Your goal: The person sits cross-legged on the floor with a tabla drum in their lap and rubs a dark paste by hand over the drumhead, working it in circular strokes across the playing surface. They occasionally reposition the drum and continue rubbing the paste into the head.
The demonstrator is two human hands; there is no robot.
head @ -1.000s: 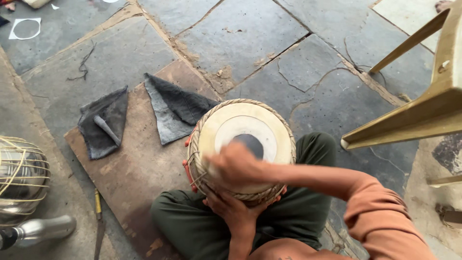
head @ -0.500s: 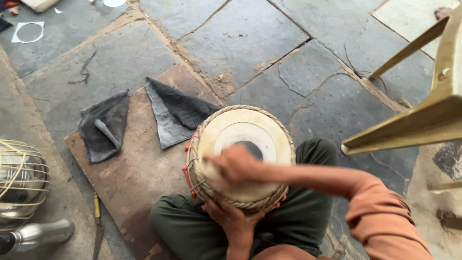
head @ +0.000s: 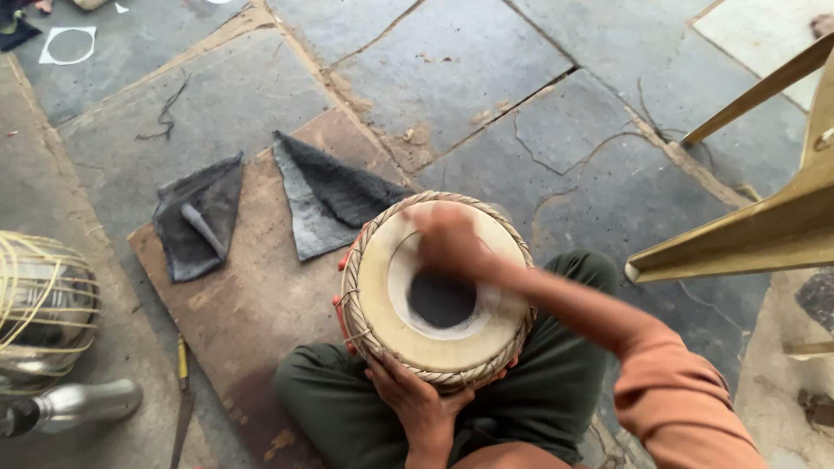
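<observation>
The drum (head: 439,295), round and hand-sized, stands upright in the seated person's lap, its pale hide head facing up with a matte black circular patch at centre and a braided cord ring around the rim. The left hand (head: 420,401) cups the near rim from below, fingers (head: 382,375) curled against the braid and side lacing, holding the drum. The right hand (head: 447,239) lies on the far part of the hide, blurred; whether its fingers are spread or closed cannot be told. Beyond and to the left of these fingers, two dark grey folded cloths (head: 261,208), coarse in weave, lie on a flat brown board (head: 252,304). The floor (head: 469,69) is cracked grey stone slabs. A wire-bound metal vessel (head: 39,304) sits far left.
</observation>
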